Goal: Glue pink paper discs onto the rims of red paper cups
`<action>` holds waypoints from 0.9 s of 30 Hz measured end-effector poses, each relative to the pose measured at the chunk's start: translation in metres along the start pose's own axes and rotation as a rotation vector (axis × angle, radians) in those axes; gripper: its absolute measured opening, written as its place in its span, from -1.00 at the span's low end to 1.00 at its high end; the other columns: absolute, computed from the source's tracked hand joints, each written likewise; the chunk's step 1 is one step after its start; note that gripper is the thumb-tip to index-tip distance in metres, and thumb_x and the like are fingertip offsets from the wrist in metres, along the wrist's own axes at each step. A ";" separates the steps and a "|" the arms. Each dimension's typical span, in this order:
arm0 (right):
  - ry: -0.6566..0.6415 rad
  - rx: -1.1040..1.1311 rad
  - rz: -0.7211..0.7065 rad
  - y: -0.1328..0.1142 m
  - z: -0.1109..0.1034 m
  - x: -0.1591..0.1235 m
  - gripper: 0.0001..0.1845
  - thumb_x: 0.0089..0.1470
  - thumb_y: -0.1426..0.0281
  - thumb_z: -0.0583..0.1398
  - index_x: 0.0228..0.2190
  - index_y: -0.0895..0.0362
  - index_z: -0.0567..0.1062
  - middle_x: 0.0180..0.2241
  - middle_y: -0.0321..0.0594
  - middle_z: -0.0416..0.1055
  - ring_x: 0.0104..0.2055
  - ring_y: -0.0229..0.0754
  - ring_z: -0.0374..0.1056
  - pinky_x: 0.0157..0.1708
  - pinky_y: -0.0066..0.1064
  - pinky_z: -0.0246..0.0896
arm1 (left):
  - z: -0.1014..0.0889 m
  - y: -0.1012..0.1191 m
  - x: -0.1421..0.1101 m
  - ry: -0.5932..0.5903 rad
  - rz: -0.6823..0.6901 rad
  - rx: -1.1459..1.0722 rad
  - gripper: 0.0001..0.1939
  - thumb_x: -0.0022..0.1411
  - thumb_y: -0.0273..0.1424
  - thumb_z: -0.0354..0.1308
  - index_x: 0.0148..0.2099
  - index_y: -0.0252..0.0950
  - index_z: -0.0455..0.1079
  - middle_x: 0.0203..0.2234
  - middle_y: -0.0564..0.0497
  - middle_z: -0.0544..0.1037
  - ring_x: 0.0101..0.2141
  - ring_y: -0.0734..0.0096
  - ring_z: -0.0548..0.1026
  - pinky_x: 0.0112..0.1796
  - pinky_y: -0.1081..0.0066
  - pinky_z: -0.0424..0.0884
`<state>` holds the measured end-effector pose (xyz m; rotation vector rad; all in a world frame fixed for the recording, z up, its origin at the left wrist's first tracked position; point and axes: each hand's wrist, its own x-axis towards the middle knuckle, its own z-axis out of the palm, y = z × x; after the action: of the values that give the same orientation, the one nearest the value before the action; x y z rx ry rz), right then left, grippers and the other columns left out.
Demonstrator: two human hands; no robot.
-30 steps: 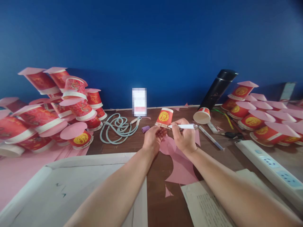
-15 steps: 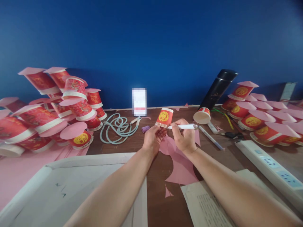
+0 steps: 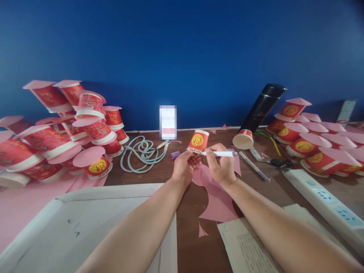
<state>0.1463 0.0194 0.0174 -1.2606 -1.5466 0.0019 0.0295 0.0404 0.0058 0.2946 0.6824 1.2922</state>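
Observation:
My left hand (image 3: 184, 165) is closed on a red paper cup (image 3: 198, 140) with a yellow round emblem, its mouth facing down toward me. Small marks run along the cup's pale rim. Between the fingers of my right hand (image 3: 221, 167) is a white marker pen (image 3: 223, 154), its tip at the right side of that rim. Under both hands lie cut pieces of pink paper (image 3: 220, 204). A purple pen cap (image 3: 175, 154) rests on the table left of the cup. Another red cup (image 3: 243, 141) lies on its side to the right.
Stacked red cups with pink paper discs (image 3: 93, 131) stand left, and more pink-topped cups (image 3: 315, 140) right. A black flask (image 3: 260, 110) leans against the blue wall. Around lie a coiled light-blue cord (image 3: 136, 167), a second pen (image 3: 253, 165), a power strip (image 3: 321, 201) and a white board (image 3: 113, 204).
Almost nothing differs. The cup and both hands hold nearly the same place, and the pen tip stays at the cup's rim; the whole view has shifted very slightly.

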 end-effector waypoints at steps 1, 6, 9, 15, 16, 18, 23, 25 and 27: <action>-0.001 0.001 -0.001 0.000 0.000 0.000 -0.81 0.11 0.32 0.10 -0.51 0.08 0.35 -0.56 -0.31 0.37 -0.50 -0.21 0.29 -0.46 -0.36 0.17 | 0.000 0.000 0.000 -0.004 -0.001 -0.001 -0.98 0.07 -0.55 0.16 -0.41 -0.41 0.40 -0.58 -0.02 0.50 -0.52 0.51 0.49 -0.36 0.47 0.46; -0.001 -0.021 -0.008 0.001 0.000 0.000 -0.80 0.12 0.31 0.10 -0.50 0.08 0.36 -0.53 -0.29 0.39 -0.48 -0.21 0.31 -0.44 -0.35 0.18 | 0.000 0.000 0.000 0.004 -0.006 -0.006 -0.94 0.10 -0.54 0.13 -0.42 -0.41 0.40 -0.58 -0.02 0.50 -0.51 0.51 0.50 -0.35 0.48 0.45; 0.008 -0.046 -0.007 0.002 0.000 0.000 -0.81 0.13 0.31 0.09 -0.49 0.08 0.36 -0.53 -0.29 0.40 -0.48 -0.20 0.31 -0.43 -0.35 0.18 | 0.001 0.000 -0.001 0.021 -0.013 -0.001 -0.95 0.09 -0.54 0.15 -0.41 -0.40 0.39 -0.59 -0.02 0.50 -0.52 0.50 0.49 -0.34 0.46 0.46; 0.026 -0.079 -0.028 0.002 0.000 0.000 -0.81 0.14 0.31 0.09 -0.48 0.08 0.36 -0.52 -0.28 0.41 -0.48 -0.19 0.32 -0.43 -0.34 0.18 | 0.002 0.001 -0.001 0.021 -0.014 -0.002 -0.95 0.10 -0.54 0.14 -0.41 -0.41 0.40 -0.59 -0.02 0.49 -0.52 0.51 0.49 -0.33 0.47 0.45; 0.027 -0.081 -0.029 0.002 0.001 0.000 -0.81 0.14 0.31 0.09 -0.48 0.08 0.36 -0.52 -0.28 0.41 -0.47 -0.20 0.32 -0.43 -0.34 0.18 | 0.001 0.001 -0.001 0.020 -0.014 -0.002 -0.94 0.10 -0.54 0.13 -0.41 -0.41 0.41 -0.58 -0.02 0.49 -0.51 0.51 0.49 -0.33 0.47 0.45; 0.030 -0.084 -0.029 0.002 0.001 0.000 -0.82 0.14 0.31 0.10 -0.48 0.08 0.36 -0.52 -0.28 0.41 -0.48 -0.20 0.32 -0.42 -0.34 0.19 | 0.001 0.001 0.000 0.012 -0.009 -0.001 -0.94 0.10 -0.55 0.13 -0.41 -0.41 0.41 -0.58 -0.02 0.50 -0.51 0.50 0.50 -0.32 0.47 0.45; 0.037 -0.094 -0.031 0.002 0.001 0.000 -0.82 0.14 0.30 0.10 -0.48 0.08 0.36 -0.52 -0.28 0.41 -0.48 -0.20 0.31 -0.43 -0.35 0.19 | 0.000 0.000 0.001 -0.001 0.002 -0.003 -0.94 0.10 -0.55 0.13 -0.42 -0.41 0.40 -0.59 -0.02 0.49 -0.51 0.50 0.49 -0.31 0.45 0.44; 0.036 -0.087 -0.034 0.002 0.001 -0.001 -0.82 0.14 0.30 0.10 -0.47 0.08 0.36 -0.52 -0.28 0.40 -0.48 -0.20 0.31 -0.42 -0.34 0.20 | 0.000 0.000 0.001 0.004 0.000 -0.002 -0.93 0.10 -0.55 0.13 -0.42 -0.41 0.40 -0.58 -0.02 0.49 -0.51 0.50 0.49 -0.32 0.45 0.44; 0.034 -0.061 -0.031 0.002 0.001 -0.001 -0.82 0.14 0.30 0.11 -0.47 0.08 0.36 -0.51 -0.28 0.40 -0.46 -0.19 0.32 -0.40 -0.33 0.22 | 0.000 -0.001 0.001 0.005 -0.007 -0.005 -0.92 0.12 -0.55 0.12 -0.42 -0.41 0.41 -0.57 -0.03 0.49 -0.50 0.49 0.49 -0.32 0.46 0.44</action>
<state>0.1470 0.0200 0.0156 -1.2780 -1.5461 -0.0864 0.0303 0.0414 0.0053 0.2849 0.6844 1.2885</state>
